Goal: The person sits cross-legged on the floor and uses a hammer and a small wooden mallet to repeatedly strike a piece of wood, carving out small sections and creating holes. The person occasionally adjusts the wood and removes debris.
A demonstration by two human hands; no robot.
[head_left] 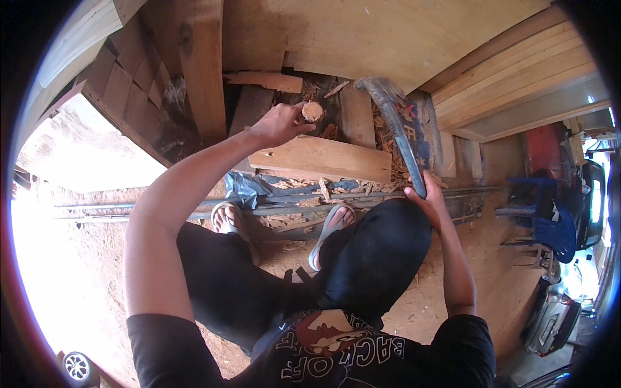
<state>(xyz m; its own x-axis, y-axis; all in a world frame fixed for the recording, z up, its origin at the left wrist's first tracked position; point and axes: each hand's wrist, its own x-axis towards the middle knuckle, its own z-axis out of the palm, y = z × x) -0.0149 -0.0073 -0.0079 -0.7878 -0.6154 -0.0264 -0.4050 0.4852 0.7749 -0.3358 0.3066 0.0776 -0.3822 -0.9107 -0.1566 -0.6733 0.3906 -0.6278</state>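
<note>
Wooden round piece (313, 112) sits against left hand (283, 124), well apart from right hand (432, 204).

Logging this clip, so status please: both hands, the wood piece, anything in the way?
Left hand at round wood piece, grip unclear. Right hand gripping curved tool. Wooden block beyond the feet, wood chips beside it.

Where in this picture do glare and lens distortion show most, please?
Head view: glare washes out the ground at left; head view: the fisheye tilts the silver car near the right rim; head view: the right hand and curved tool are readable.
</note>
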